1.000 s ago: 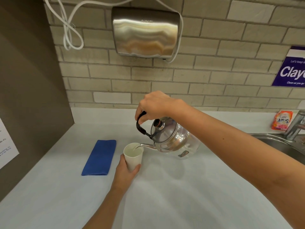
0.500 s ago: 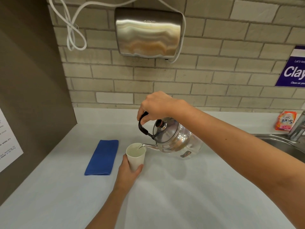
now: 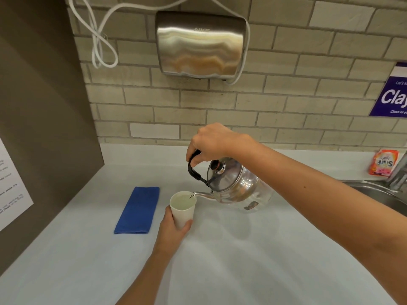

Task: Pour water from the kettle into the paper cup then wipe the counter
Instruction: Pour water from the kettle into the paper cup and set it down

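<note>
Pouring is under way: our right hand [image 3: 211, 142] grips the tilted steel kettle [image 3: 237, 186], spout over the white paper cup [image 3: 182, 210] clasped by our left hand [image 3: 174, 230]; next, judging fill, reach the folded blue cloth [image 3: 137, 210] left of the cup.

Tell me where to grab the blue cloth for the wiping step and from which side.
Take the blue cloth from above, at its near short edge. It lies flat and folded into a long strip on the counter, left of the paper cup, so there is nothing to hook; pinching down over the folded end should gather all layers.
</note>
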